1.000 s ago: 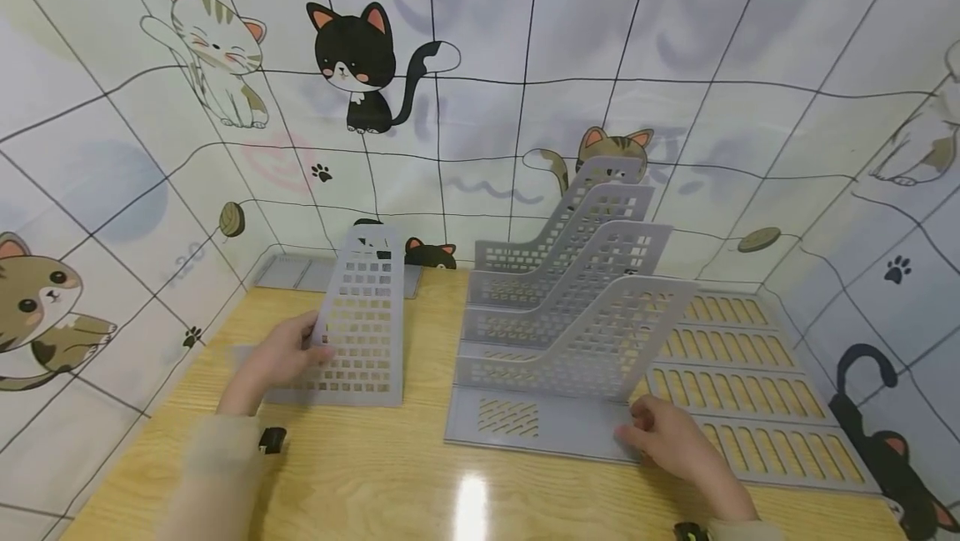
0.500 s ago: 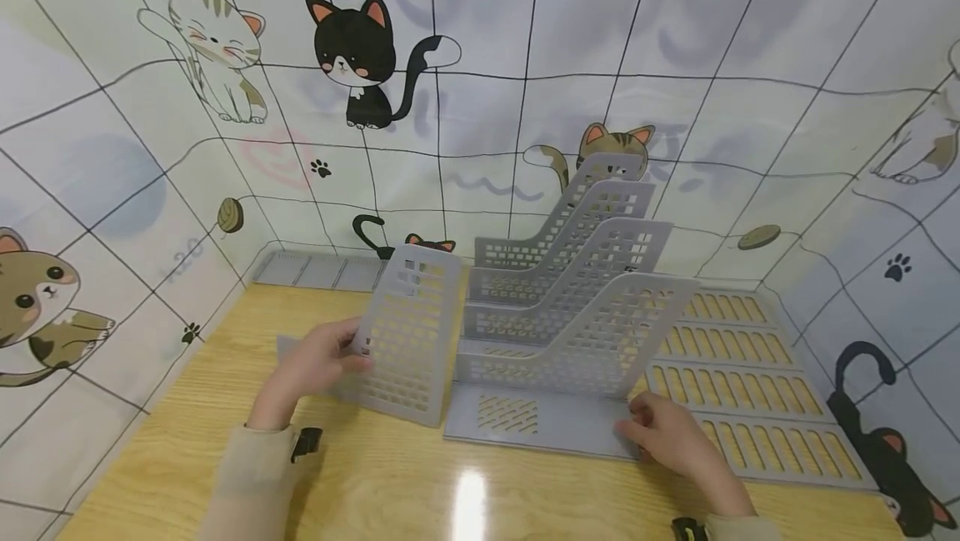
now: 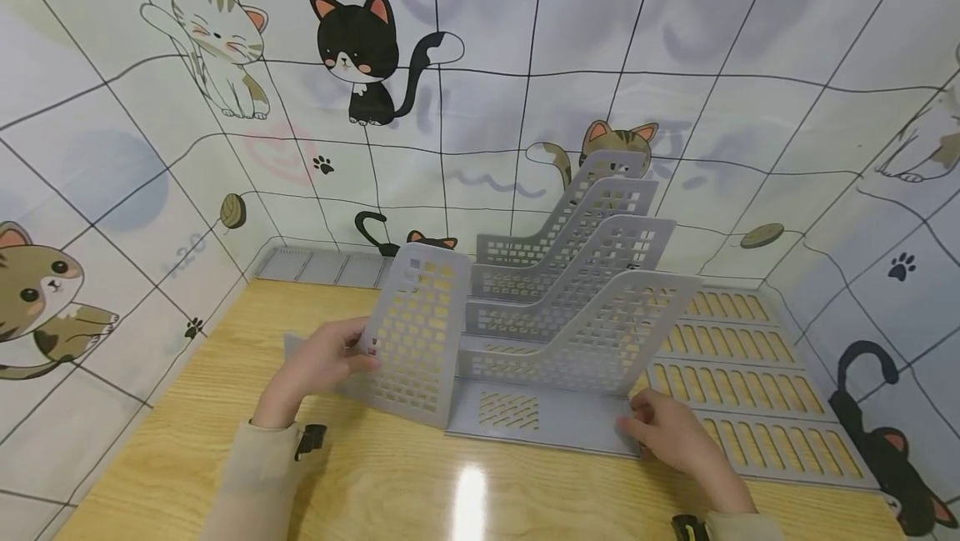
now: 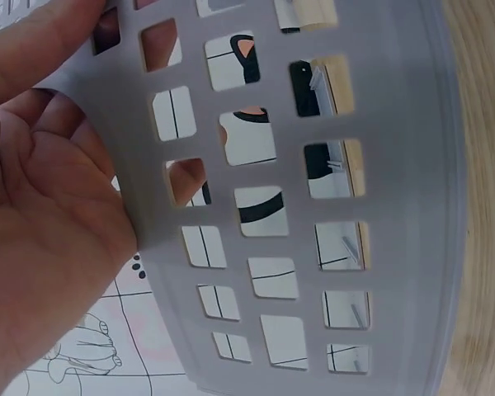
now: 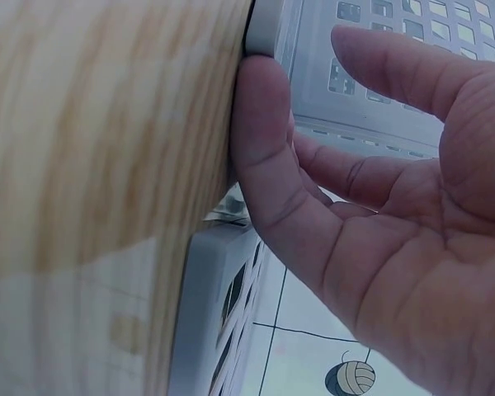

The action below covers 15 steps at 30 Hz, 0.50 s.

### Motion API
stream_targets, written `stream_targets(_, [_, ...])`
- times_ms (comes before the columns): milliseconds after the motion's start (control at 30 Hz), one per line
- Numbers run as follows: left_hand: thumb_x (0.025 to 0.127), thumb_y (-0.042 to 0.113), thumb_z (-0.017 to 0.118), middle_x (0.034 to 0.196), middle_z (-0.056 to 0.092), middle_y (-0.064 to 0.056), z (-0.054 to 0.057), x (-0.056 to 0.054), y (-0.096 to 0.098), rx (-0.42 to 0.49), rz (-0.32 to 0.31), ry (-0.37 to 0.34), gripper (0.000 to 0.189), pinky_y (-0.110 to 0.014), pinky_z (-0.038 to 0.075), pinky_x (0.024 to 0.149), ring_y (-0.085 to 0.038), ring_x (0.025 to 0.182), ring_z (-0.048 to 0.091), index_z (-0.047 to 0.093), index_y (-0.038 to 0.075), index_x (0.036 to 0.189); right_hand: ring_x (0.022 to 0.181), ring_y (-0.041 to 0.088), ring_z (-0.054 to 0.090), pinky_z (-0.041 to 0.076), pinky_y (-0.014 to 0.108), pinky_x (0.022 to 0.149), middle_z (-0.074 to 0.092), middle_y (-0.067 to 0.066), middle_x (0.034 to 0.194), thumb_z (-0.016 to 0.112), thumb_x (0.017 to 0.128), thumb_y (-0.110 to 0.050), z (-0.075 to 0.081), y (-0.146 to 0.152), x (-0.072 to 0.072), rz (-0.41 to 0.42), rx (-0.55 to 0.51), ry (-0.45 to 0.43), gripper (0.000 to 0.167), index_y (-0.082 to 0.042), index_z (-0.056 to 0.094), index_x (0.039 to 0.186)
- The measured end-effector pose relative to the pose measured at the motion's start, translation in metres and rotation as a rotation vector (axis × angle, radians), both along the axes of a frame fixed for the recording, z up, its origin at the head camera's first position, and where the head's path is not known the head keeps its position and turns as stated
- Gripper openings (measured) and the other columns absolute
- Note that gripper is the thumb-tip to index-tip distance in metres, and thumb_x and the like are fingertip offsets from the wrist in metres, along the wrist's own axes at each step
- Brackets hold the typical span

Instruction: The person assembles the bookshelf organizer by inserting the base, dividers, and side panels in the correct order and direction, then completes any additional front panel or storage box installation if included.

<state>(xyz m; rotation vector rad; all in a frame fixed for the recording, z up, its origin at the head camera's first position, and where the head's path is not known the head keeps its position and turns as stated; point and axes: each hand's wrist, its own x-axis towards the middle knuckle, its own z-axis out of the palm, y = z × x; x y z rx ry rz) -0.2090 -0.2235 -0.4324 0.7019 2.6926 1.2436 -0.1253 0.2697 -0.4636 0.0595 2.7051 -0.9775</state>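
Observation:
My left hand point(image 3: 322, 358) grips a loose grey divider panel point(image 3: 420, 328) by its inner edge, thumb on one face. The panel has rows of square holes and stands tilted, its lower corner right at the left end of the file rack's base. In the left wrist view, the panel point(image 4: 404, 206) fills most of the picture beside the thumb. The grey file rack point(image 3: 570, 424) carries several upright L-shaped dividers point(image 3: 585, 333). My right hand point(image 3: 663, 428) holds the base's right front corner, index fingertip at its edge point(image 5: 266, 29) and thumb above it in the right wrist view.
Slotted grey panels point(image 3: 780, 445) lie flat on the wooden table point(image 3: 375, 491) right of the rack. Another grey panel point(image 3: 322, 266) lies at the back left, against a cat-printed cloth wall point(image 3: 480, 107) around the table.
My left hand has carried the divider panel rightward to the rack's left end, and the panel has turned and tilted. The right hand has stayed at the base corner.

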Motion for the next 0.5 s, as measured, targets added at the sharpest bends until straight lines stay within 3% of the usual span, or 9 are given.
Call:
stream_targets(267, [0.088,0.005,0.079,0.095,0.073,0.003,0.0040,0.0038,0.0064,-0.020,-0.005,0.003,0.022,-0.031,0.053,0.077,-0.013,0.089,0.065,0.073,0.010,0.108,0.062,0.017,0.061,0.052,0.034,0.060,0.066,0.005,0.090,0.072,0.097,-0.023,-0.0001,0.0008,0.0007,0.004,-0.006,0.006,0.044,0.011,0.060,0.122])
stream_targets(500, [0.087,0.005,0.080,0.089,0.072,0.003,0.0077,0.0071,0.0070,-0.031,-0.018,-0.062,0.014,-0.029,0.052,0.072,-0.012,0.082,0.063,0.074,0.010,0.098,0.061,0.017,0.062,0.052,0.034,0.061,0.067,0.005,0.091,0.072,0.098,-0.023,-0.0006,0.0021,0.0006,0.010,-0.017,0.008,0.044,0.011,0.059,0.123])
